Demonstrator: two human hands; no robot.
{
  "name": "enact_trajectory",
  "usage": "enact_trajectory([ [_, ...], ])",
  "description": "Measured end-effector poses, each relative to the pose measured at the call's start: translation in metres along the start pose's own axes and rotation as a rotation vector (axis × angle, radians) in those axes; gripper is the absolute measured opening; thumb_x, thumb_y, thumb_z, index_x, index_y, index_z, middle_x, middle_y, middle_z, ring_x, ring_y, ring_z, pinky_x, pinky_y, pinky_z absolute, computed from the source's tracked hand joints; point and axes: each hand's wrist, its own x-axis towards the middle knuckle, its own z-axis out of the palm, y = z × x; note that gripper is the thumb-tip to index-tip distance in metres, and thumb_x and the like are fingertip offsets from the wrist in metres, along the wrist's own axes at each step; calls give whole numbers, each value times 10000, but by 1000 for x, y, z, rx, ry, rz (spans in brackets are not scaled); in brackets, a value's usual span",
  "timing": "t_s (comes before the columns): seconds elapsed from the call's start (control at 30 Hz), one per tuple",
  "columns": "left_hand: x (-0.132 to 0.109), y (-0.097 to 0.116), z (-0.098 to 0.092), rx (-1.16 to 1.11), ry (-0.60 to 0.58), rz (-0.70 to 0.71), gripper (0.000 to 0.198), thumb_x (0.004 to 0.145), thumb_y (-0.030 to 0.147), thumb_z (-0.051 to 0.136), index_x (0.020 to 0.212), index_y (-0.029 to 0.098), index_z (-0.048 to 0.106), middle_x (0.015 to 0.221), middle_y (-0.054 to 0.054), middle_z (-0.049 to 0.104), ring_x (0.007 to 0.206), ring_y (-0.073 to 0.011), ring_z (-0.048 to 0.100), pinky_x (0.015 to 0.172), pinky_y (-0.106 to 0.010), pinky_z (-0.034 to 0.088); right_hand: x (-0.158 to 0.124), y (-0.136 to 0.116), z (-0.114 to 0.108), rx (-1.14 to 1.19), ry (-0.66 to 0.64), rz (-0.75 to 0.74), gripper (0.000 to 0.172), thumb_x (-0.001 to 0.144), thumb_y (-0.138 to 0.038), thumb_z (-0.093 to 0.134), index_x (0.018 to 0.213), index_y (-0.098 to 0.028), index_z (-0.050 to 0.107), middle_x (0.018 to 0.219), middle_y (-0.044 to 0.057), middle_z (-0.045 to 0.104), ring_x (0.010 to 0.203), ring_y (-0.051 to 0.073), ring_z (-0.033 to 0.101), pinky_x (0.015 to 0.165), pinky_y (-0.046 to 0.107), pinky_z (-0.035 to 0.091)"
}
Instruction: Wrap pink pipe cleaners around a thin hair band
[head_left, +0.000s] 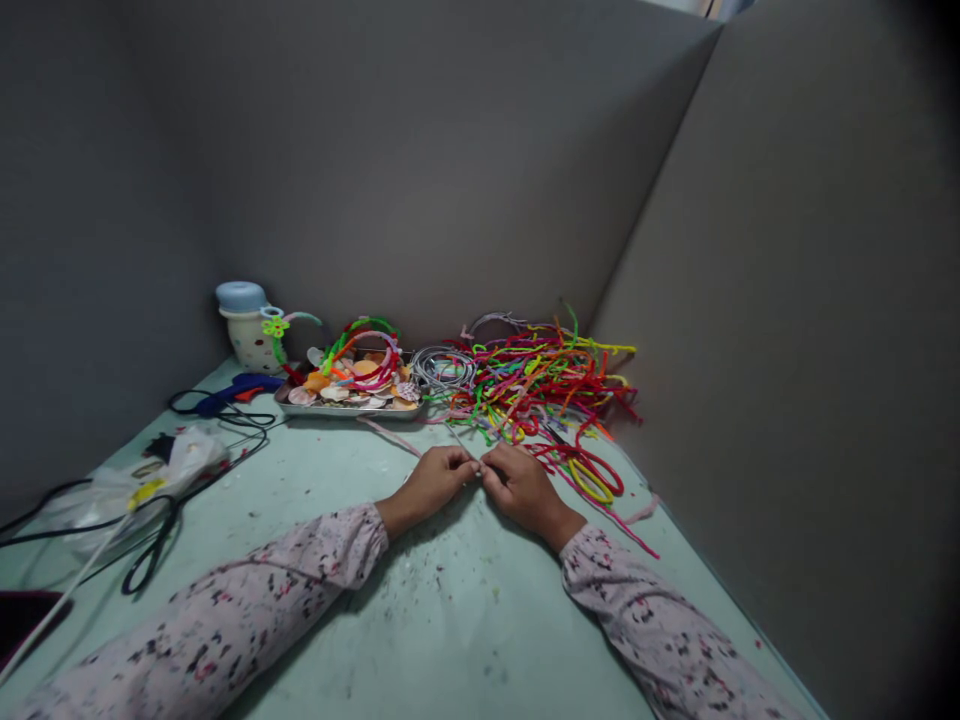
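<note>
My left hand (435,480) and my right hand (525,487) meet fingertip to fingertip on the pale green table (450,620). Both are closed in a pinch on a thin pale pink pipe cleaner (390,435) that trails off to the upper left towards the tray. Just beyond my right hand lies a tangled heap of coloured pipe cleaners (540,385), with a yellow loop (590,480) and red loops at its near edge. Both sleeves are pale with dark speckles.
A metal tray (349,408) of shells and bent pipe cleaners sits at the back, a lidded white jar (247,330) to its left. A blue glue gun (236,390), black cables, scissors (154,550) and a plastic bag (135,480) lie left. Grey partition walls close in behind and right.
</note>
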Motion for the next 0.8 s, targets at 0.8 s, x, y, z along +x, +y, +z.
enact_trajectory([
  [0.8, 1, -1, 1, 115, 80, -18, 214, 750, 315, 530, 647, 139, 595, 482, 49, 485, 474, -94, 433, 492, -208, 316, 0, 0, 1, 43, -4, 15, 86, 856, -162, 521, 873, -182, 603, 819, 45, 606, 786, 180, 546, 731, 303, 398],
])
